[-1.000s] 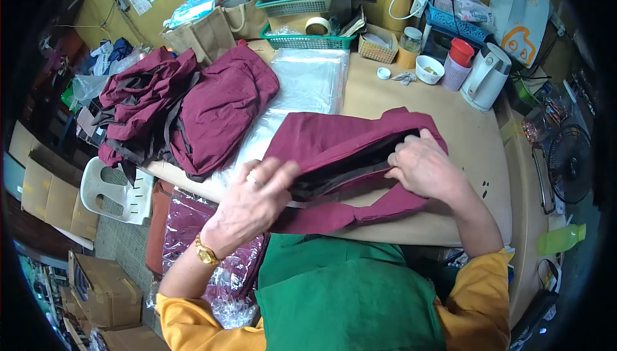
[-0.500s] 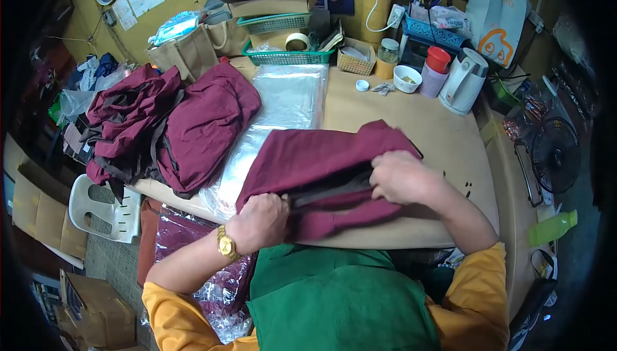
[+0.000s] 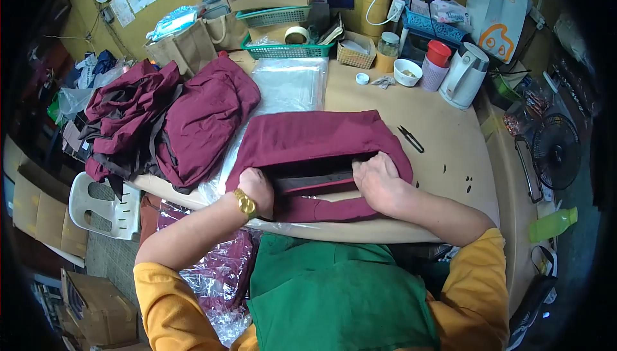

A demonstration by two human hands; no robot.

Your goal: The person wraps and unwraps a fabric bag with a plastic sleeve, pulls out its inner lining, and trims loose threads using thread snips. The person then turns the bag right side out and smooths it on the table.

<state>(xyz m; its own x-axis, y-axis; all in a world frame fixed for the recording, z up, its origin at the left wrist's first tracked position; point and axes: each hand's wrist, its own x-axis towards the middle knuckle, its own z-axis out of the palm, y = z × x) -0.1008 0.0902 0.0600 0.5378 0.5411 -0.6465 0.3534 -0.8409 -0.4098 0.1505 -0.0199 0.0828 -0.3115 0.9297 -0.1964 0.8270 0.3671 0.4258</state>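
Observation:
A maroon fabric bag (image 3: 308,134) with a dark lining (image 3: 308,181) lies on the work table, its wide opening facing me. My left hand (image 3: 257,187), with a gold watch on the wrist, is closed on the left end of the opening. At the other end, my right hand (image 3: 379,181) is curled round the edge of the cloth, with its fingertips partly hidden inside. Black thread snips (image 3: 411,139) rest on the table just beyond the bag's right side.
Two heaped maroon fabric pieces (image 3: 205,116) lie to the left, beside clear plastic sleeves (image 3: 292,84). Green baskets (image 3: 289,49), a white bowl (image 3: 407,73) and an electric kettle (image 3: 464,76) stand at the back. Plastic-wrapped maroon items (image 3: 222,267) sit below the table's front edge.
The bag's mouth has been spread wider and its body lies straighter. My left hand moved up and left; my right hand shifted slightly. The thread snips have come into view.

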